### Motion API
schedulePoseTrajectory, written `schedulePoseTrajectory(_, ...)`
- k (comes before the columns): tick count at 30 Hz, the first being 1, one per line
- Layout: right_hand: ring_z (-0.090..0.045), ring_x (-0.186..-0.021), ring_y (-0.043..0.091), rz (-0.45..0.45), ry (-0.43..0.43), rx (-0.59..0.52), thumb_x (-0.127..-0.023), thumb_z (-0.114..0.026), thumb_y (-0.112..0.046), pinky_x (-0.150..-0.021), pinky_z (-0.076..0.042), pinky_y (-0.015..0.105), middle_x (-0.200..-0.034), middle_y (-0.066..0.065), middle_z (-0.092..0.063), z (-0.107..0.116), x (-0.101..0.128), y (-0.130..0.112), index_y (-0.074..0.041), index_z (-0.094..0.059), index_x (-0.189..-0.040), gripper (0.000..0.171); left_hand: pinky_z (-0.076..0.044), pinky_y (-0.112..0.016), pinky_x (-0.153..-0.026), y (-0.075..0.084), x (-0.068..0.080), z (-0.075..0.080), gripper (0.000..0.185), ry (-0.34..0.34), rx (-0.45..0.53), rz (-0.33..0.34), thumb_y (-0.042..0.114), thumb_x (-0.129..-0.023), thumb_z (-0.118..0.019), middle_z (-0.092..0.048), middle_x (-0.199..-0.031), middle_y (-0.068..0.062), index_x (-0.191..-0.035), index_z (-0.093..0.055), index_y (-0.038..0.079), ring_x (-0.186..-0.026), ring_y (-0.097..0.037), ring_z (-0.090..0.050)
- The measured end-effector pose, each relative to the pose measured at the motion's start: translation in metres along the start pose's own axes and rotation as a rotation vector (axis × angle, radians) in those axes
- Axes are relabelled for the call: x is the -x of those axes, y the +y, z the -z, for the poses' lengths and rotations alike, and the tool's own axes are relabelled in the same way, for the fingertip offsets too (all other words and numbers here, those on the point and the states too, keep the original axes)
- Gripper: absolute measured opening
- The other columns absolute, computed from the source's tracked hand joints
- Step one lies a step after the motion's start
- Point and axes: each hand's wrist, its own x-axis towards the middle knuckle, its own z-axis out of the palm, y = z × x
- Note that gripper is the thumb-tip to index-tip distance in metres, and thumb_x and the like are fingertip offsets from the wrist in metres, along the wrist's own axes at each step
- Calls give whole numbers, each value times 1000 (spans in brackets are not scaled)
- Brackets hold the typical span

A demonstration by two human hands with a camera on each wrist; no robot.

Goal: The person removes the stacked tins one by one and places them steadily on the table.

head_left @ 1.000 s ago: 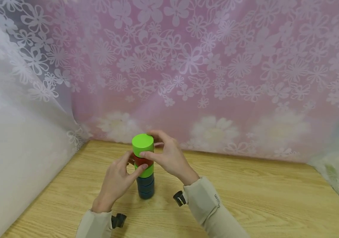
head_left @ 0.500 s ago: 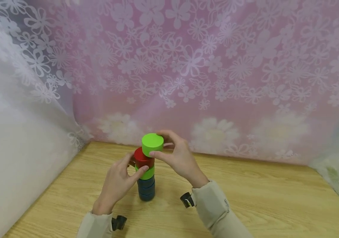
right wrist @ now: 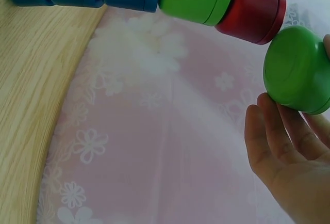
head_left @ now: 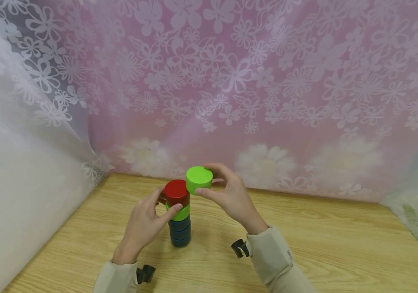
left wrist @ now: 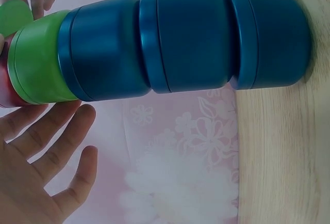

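A column of small round lidded tins stands on the table. Three dark blue tins (head_left: 181, 234) form its lower part, with a green tin (head_left: 182, 213) above them and a red tin (head_left: 177, 189) on top. Thumb and fingers of my left hand (head_left: 141, 224) grip the red tin from the left, low on its side near the green one. To the right of the red tin, my right hand (head_left: 232, 198) holds another green tin (head_left: 199, 176) by its sides, off the stack. In the right wrist view this held tin (right wrist: 295, 66) shows its underside, close beside the red one.
The wood-grain table (head_left: 315, 236) extends widely to the right of the stack. Behind it hangs a pink flowered curtain (head_left: 209, 101), with a whitish sheet (head_left: 29, 162) along the left. Black clips (head_left: 240, 248) show near both sleeve cuffs.
The upper green tin has come off the top of the stack and moved right in my right hand, uncovering the red lid. My left hand has stayed at the red tin.
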Motion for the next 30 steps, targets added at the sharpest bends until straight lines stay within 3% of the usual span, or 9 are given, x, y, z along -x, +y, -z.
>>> schedulePoseTrajectory(13,-63,-108,25,-41,11,15,-83,-83,-4,-92,-52,46,-121,9,-67,13,7,6,-2,-62,-132,53,-53,-40,-73,1,0,-1,45,5,4,-8,25,-88,-81,-70,-90,1,-124,-65,4,-82,-13,-66)
schedulePoseTrajectory(30,-63,-106,23,-106,20,-1,-84,-83,-3,-91,-53,45,-120,8,-67,26,23,16,-6,-62,-132,53,-50,-32,-64,1,0,1,47,-13,2,29,27,-89,-80,-70,-93,-2,-126,-65,3,-83,-16,-66)
